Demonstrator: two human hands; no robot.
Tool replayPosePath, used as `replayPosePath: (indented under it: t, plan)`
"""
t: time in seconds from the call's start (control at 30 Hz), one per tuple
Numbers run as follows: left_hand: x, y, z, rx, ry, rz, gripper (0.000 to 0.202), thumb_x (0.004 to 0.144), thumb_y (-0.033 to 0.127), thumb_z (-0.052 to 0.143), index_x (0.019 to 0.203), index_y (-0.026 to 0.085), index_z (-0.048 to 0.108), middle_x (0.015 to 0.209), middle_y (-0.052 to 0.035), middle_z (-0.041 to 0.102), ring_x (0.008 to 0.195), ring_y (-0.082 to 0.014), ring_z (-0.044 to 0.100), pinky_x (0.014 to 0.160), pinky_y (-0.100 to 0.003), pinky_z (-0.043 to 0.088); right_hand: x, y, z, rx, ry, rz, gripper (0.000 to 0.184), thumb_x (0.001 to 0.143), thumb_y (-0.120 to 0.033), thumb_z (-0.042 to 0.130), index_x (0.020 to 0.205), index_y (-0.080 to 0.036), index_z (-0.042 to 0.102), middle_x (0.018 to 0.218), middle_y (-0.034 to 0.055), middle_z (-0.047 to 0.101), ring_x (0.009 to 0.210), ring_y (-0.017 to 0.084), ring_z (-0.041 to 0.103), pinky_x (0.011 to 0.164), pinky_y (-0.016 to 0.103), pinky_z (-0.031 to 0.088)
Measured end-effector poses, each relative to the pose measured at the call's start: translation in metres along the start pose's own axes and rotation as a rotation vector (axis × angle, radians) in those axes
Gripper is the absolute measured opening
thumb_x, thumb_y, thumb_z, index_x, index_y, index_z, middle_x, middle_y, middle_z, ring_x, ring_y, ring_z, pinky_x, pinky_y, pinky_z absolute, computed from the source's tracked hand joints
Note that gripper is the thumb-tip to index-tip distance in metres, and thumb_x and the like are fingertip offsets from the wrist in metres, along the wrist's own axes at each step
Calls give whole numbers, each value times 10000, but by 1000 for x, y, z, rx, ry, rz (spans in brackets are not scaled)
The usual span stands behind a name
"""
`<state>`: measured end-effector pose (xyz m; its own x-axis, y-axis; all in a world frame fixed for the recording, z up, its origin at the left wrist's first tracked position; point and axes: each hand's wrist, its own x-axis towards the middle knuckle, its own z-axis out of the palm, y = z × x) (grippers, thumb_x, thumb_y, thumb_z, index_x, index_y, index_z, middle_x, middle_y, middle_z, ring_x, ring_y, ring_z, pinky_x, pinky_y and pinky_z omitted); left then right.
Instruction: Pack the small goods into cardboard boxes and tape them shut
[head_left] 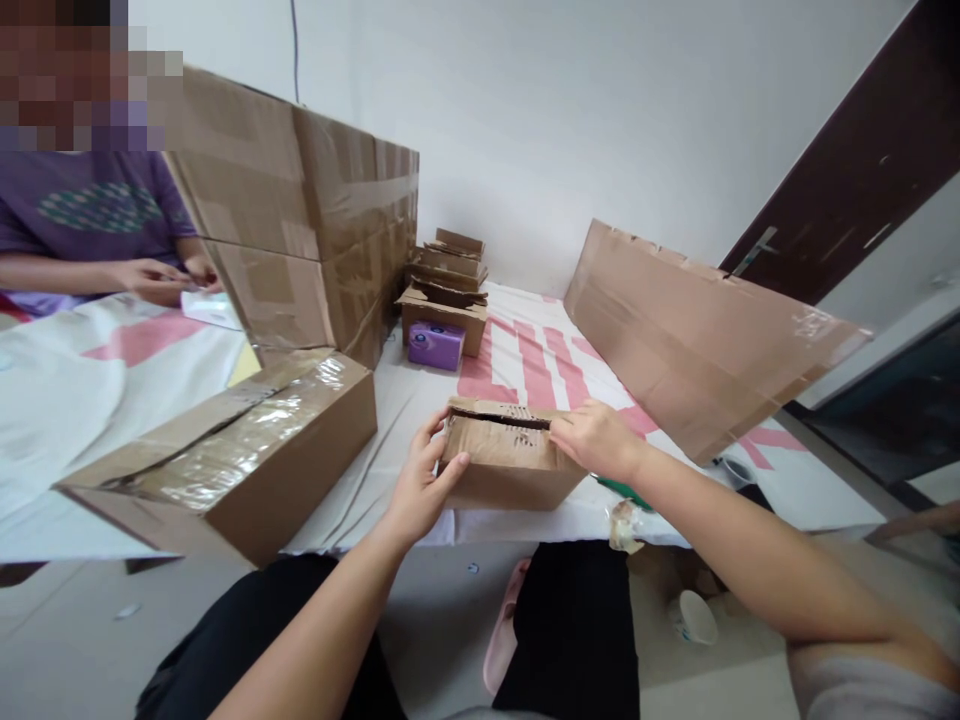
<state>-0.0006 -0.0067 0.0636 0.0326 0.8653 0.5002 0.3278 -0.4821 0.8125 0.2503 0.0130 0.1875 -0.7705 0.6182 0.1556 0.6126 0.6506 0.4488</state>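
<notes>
Head view, only one. Small carton (510,487) sat at the near edge of the cloth-covered table (401,415), top seam (501,417) gaping slightly. Left hand (424,485): thumb on the near top edge, fingers around the left end, moderately spread, holding the corner; likely bracing it. Right hand (600,440): fingers bunched narrow at the seam's right end, apparently pinching the flap; couldn't tell if a fingertip was inside. Near-edge spot presumably kept it within reach. Cardboard wall (262,180) at left partly screened off a co-worker (105,225).

Counts: 1 small carton, 1 larger taped carton (300,490) left of it, 1 purple packet (436,347) in front of the open boxes (474,328), 1 cardboard panel (690,340) at right. Open boxes: about 3, overlapping, no firm count. 1 co-worker, both hands visible.
</notes>
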Motion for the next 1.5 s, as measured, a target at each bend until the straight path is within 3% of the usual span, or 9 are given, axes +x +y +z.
replayPosePath:
  t: [0.17,0.4,0.63,0.8,0.93,1.13,1.3,1.4,1.5]
  plan:
    - [0,2,-1,-1,-7,5,346,878,446,464,1041,179,612,1446,-103,329,1312,-272,359,1099,-459,309,-8,-1,-6,104,-2,7,207,900,-174,434,966,-205,627,825,21,686,720,153,583,669,285,373]
    - [1,3,-1,2,-12,3,348,874,451,469,1012,171,622,1436,-112,333,1315,-283,360,1098,-452,317,-2,-15,4,-18,-98,-76,174,868,-102,452,791,-160,596,779,57,654,708,172,555,638,306,353]
    - [0,4,-2,2,-19,17,368,876,437,472,1090,168,602,1446,-123,325,1308,-281,364,1099,-466,305,0,-11,2,-7,-99,-58,114,821,-123,474,824,-141,587,854,90,624,777,201,533,638,309,362]
    - [-1,5,-4,4,-25,17,375,884,439,458,1091,165,608,1454,-125,320,1305,-277,369,1091,-456,319,-7,-8,-3,99,-14,81,138,853,-134,448,829,-153,583,820,72,628,764,185,540,667,293,390]
    - [-1,5,-3,0,-29,11,374,881,447,462,1066,161,615,1456,-127,315,1306,-278,366,1095,-455,312,-12,-7,-7,222,-28,49,118,867,-137,476,879,-175,587,861,39,640,817,172,553,706,280,403]
    - [0,5,-1,-23,-34,-9,361,876,438,471,1037,146,608,1450,-140,309,1336,-282,329,1105,-449,296,-4,-15,-7,49,-130,9,156,867,-128,447,827,-161,594,855,68,610,804,193,526,686,310,367]
    - [0,4,-1,-22,-40,-11,368,870,442,476,1026,138,613,1437,-151,319,1328,-292,340,1101,-456,299,0,-23,0,-76,-124,-8,140,819,-113,441,818,-132,580,845,112,592,796,235,514,691,353,339]
    - [-1,4,-2,-19,-43,1,373,874,434,472,1066,144,607,1447,-145,312,1322,-289,348,1100,-459,303,-1,-23,2,-67,-106,44,117,781,-123,464,822,-126,574,845,124,592,798,246,514,704,360,345]
    - [-1,5,-4,-18,-47,13,366,880,422,467,1078,150,610,1453,-137,312,1319,-282,352,1102,-462,301,-4,-20,3,40,-48,187,102,756,-124,479,811,-137,564,837,107,596,786,229,523,700,337,367]
